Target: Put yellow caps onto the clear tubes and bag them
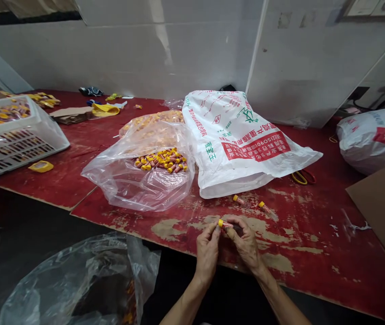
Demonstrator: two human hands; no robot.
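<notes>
A small clear tube (pixel 227 225) with a yellow cap and red-and-white wrapping or contents lies between my hands just above the front of the table. My left hand (pixel 208 246) pinches it at the capped end. The fingers of my right hand (pixel 245 243) close on its other end, which they partly hide. Beyond my right hand, one similar capped tube (pixel 241 201) and another capped tube (pixel 267 210) lie on the worn red tabletop (pixel 213 212). Behind my left hand, an open clear plastic bag (pixel 138 189) holds many yellow-capped tubes (pixel 165 160).
A white printed sack (pixel 236 140) lies behind the loose tubes, near scissors (pixel 302 177). At left stand a white crate (pixel 43 131) of packed tubes and a tape roll (pixel 41 166). Cardboard (pixel 382 207) and another sack (pixel 375 135) are right. A clear bag (pixel 77 280) hangs below the edge.
</notes>
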